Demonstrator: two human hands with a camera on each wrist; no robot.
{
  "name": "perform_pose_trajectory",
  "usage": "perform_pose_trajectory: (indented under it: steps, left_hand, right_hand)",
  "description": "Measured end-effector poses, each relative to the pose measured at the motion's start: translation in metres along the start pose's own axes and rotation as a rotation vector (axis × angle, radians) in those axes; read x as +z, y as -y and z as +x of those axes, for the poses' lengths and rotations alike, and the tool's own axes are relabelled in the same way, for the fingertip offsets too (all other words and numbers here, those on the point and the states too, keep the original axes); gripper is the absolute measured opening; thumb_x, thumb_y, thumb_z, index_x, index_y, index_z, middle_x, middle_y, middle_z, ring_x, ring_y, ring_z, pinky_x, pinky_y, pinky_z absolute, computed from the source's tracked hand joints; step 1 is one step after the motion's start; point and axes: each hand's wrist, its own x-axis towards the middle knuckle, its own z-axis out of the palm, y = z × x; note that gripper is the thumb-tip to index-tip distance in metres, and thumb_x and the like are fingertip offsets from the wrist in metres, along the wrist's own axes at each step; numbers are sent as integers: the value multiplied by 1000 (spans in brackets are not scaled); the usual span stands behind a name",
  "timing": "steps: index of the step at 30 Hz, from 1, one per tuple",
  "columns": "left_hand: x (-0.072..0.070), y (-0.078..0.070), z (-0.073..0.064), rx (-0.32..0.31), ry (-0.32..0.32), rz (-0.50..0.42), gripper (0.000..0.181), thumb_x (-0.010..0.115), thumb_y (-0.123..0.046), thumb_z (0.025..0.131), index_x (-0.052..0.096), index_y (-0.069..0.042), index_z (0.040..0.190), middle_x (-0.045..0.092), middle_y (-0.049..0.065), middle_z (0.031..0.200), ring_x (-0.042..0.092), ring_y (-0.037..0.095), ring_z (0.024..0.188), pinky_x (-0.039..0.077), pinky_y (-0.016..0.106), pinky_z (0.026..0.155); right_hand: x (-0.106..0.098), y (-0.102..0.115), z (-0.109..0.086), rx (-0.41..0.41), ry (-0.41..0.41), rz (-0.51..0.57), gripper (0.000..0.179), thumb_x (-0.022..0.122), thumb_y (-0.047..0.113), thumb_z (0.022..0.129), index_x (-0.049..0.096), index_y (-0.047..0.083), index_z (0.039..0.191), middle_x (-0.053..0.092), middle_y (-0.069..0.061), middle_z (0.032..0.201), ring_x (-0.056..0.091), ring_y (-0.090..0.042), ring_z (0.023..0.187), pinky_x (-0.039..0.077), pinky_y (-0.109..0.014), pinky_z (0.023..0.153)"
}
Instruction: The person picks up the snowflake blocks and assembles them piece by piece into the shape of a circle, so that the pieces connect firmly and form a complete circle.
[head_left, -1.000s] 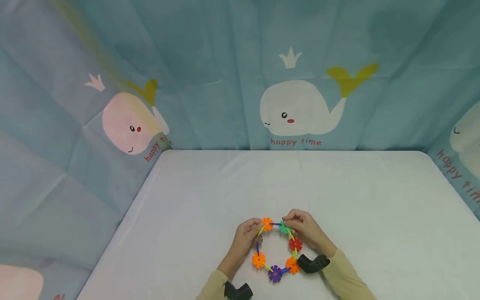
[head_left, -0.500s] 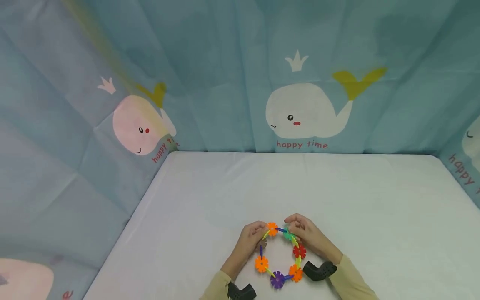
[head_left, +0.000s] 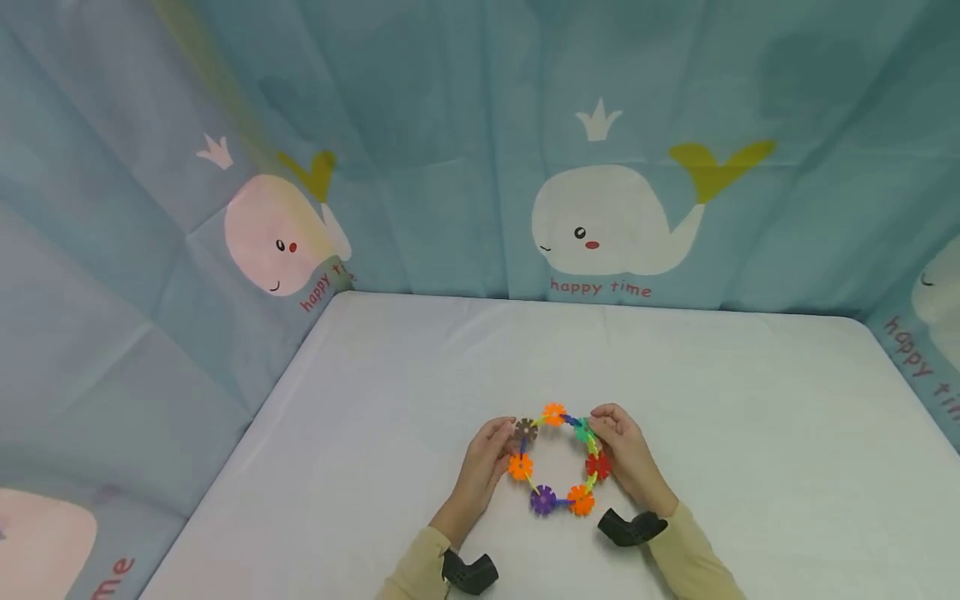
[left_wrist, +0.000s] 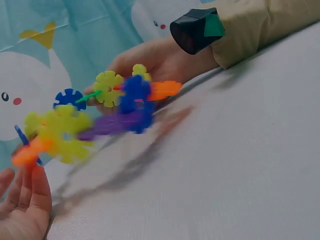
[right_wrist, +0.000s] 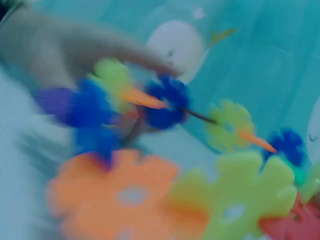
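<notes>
A ring of interlocked flower-shaped plastic discs (head_left: 581,500), in orange, purple, red, green, brown, blue and yellow, is held up between both hands. My left hand (head_left: 480,467) pinches its left side by the brown disc (head_left: 527,430). On the far right, my right hand (head_left: 628,457) grips it around the green disc (head_left: 582,430), beside the red disc (head_left: 597,466). In the left wrist view, left fingertips (left_wrist: 41,187) meet an orange disc (left_wrist: 32,152), and the ring's shadow falls below it on the table. Blur softens the discs in the right wrist view.
A white-covered table (head_left: 412,375) spreads under the hands. Blue curtains (head_left: 420,167) printed with whales enclose its back and sides. Each wrist carries a black curved device, such as the left one (head_left: 470,573) and right one (head_left: 632,528), over beige sleeves.
The ring and both hands have moved away from the body in the head view. The brown disc, partly hidden by my left hand before, now shows fully, with that hand lower along the ring.
</notes>
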Motion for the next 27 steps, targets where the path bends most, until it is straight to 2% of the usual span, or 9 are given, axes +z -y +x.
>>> perform_pose_trajectory:
  steps: [2,5,8,12,17,20,23,26,27]
  left_hand:
    - [-2,-1,3,-22,-9,-82,40,52,-22,91,43,8,116,53,7,91,51,13,77,43,22,66]
    - [-2,1,8,-47,7,-120,35,53,-20,91,46,7,113,56,9,96,52,15,81,44,25,69]
    - [0,5,14,-42,13,-74,29,56,-9,88,48,7,111,57,8,97,54,13,81,45,24,70]
    - [4,12,23,40,-45,10,34,57,6,82,45,12,113,58,10,96,56,13,82,46,24,72]
    - [15,21,39,147,-128,88,30,57,6,82,45,15,108,58,17,98,58,18,86,46,25,76]
    - [17,24,42,159,-144,167,26,58,5,82,47,12,105,58,17,97,58,20,87,46,25,76]
    - [15,24,42,172,-116,232,26,57,5,83,47,12,106,57,19,101,57,25,91,45,26,78]
    - [9,20,41,174,-36,263,32,57,5,84,44,15,112,53,25,109,54,32,99,43,27,81]
    - [5,17,39,168,-6,277,35,56,3,85,43,15,115,51,26,113,52,33,102,43,28,83]
  right_hand:
    - [-2,2,3,-4,-78,65,15,47,4,92,38,-3,102,45,0,70,42,-10,59,37,-17,53]
    - [-6,3,6,-11,-142,100,16,46,6,93,36,0,105,45,1,70,44,-9,56,39,-17,52]
    - [-10,3,9,-21,-187,80,18,46,6,93,35,1,106,47,2,70,47,-8,55,41,-17,52]
    - [-12,1,12,-19,-234,1,18,46,3,93,35,-2,106,49,0,70,48,-9,55,43,-18,54]
    - [-20,0,15,-41,-295,-173,19,47,-1,91,37,-7,106,50,-6,74,50,-10,57,45,-20,56]
    - [-21,-1,12,-23,-323,-247,23,48,1,91,37,-7,108,49,-10,81,51,-10,61,45,-20,57]
    - [-20,-3,8,14,-323,-275,29,48,3,91,35,-7,114,49,-15,91,51,-11,67,45,-20,60]
    - [-22,-1,1,40,-291,-310,34,48,5,91,35,-6,121,47,-19,104,53,-11,71,46,-22,63]
    - [-24,0,-2,22,-275,-332,36,48,5,91,35,-6,122,47,-20,108,53,-10,71,46,-22,62]
